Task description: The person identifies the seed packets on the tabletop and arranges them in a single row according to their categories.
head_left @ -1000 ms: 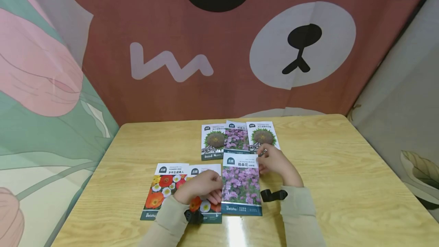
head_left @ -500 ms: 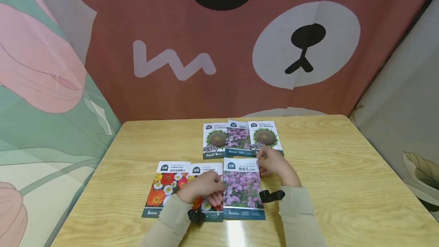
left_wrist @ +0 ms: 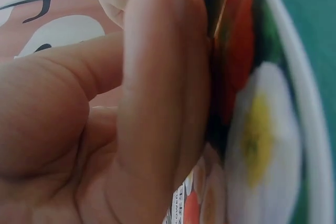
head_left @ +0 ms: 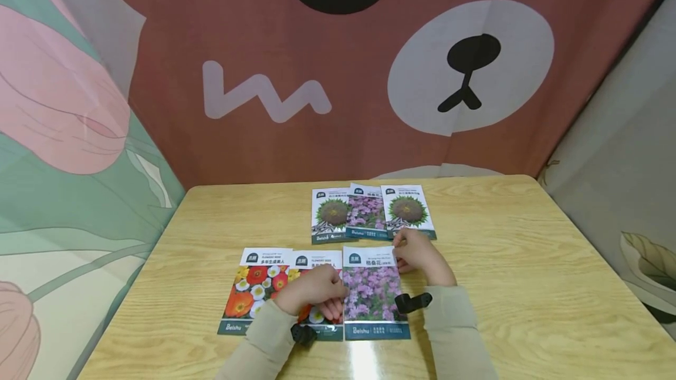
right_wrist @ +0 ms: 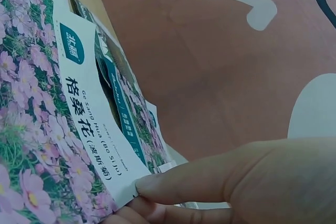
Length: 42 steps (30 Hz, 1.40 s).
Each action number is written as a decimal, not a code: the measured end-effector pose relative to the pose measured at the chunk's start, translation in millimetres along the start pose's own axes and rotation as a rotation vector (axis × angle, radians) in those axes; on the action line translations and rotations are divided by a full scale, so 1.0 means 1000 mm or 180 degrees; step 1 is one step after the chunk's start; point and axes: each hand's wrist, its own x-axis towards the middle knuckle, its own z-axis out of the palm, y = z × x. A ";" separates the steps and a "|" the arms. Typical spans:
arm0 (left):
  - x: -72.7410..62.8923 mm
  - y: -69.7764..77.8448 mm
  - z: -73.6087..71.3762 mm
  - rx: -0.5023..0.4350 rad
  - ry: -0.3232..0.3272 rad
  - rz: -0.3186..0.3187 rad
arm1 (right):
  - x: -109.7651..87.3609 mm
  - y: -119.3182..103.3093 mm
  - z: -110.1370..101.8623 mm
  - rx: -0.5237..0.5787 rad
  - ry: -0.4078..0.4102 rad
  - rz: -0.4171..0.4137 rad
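Pinching 1 cosmos seed packet [head_left: 372, 295] is the right hand [head_left: 421, 255]. The left hand [head_left: 315, 287] touches 1 poppy packet [head_left: 317, 315], grip unclear.

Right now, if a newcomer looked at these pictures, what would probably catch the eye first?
Probably the white cartoon snout on the reddish backdrop behind the table. Next, the pink flower packet at the front of the group, its upper right corner pinched by the right hand. The two orange-red flower packets to its left are also bright, one partly covered by the left hand.
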 end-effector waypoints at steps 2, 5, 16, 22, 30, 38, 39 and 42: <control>0.000 0.001 0.001 0.0022 0.0026 0.0021 | 0.001 0.000 -0.001 -0.0005 -0.0029 -0.0021; -0.001 0.002 0.002 0.0076 0.0076 0.0042 | 0.001 -0.001 -0.002 -0.0025 -0.0060 -0.0058; 0.001 0.003 0.005 0.0206 0.0214 0.0052 | 0.003 0.000 0.003 -0.0148 0.0088 0.0049; 0.000 0.003 0.007 0.0100 0.0203 0.0011 | 0.002 0.000 0.003 -0.0150 0.0078 0.0068; -0.001 0.003 0.007 0.0054 0.0204 0.0015 | 0.003 0.000 0.003 -0.0216 0.0080 0.0060; -0.001 0.001 0.006 0.0117 0.0174 0.0017 | 0.001 -0.001 0.003 -0.0252 0.0050 0.0095; 0.000 0.001 0.005 0.0143 0.0170 0.0022 | 0.001 -0.001 0.004 -0.0252 0.0042 0.0103; -0.001 0.001 0.004 0.0211 0.0160 0.0022 | 0.001 -0.002 0.004 -0.0213 0.0027 0.0132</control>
